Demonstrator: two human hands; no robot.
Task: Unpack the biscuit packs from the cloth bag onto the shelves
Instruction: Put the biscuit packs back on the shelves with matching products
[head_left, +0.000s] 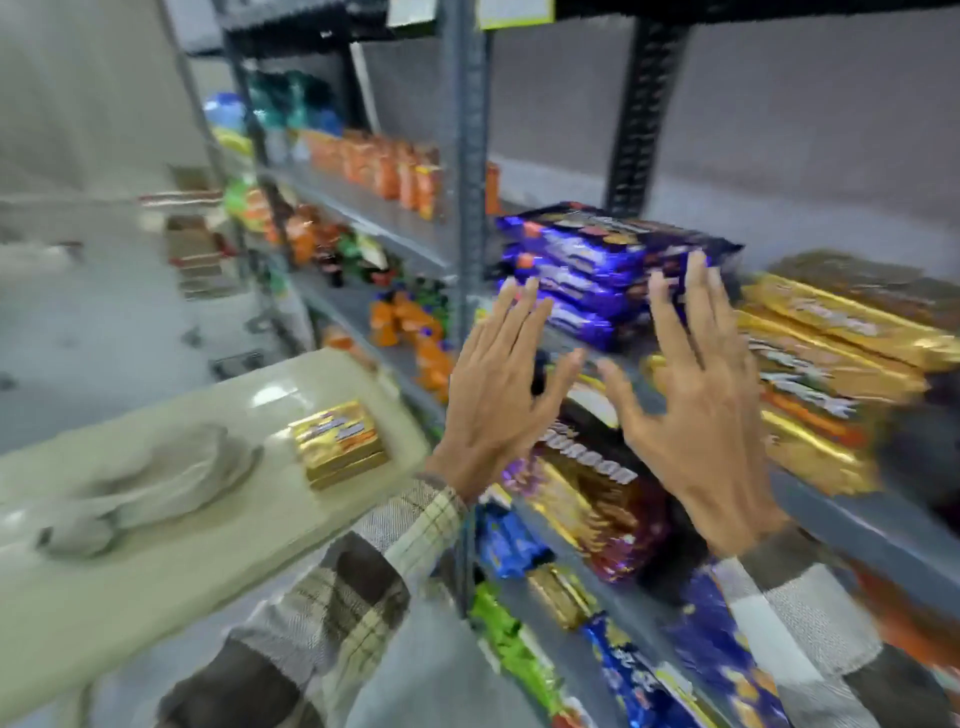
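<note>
Both grips are empty, fingers straight and spread apart, palms toward the shelf (852, 522). Left grip (498, 395) and right grip (696, 395) are raised side by side, thumbs pointing at each other with a gap between. The stack of purple biscuit packs (597, 254) lies on the shelf just beyond my fingertips. Its long axis runs across both grips, a little skewed, with the far end past the right grip. The right fingertips overlap the stack's right end and the left fingertips reach its near left corner. The frame is blurred, so I cannot tell whether either actually touches it. Gold packs (831, 338) are piled just right of the right grip, beside the purple stack. The remaining item I can see is a gold biscuit pack (337, 444), lying flat on the desk (156, 597) to the left of the left grip and below it, well apart from the right grip. The cloth bag (171, 478) lies slack and flat on the desk, further left of that pack. Judgement: the purple stack looks placed, and the next move is a reach down and left. The left grip is the nearer one for it. The gold pack's long axis is not clear at this blur.
</note>
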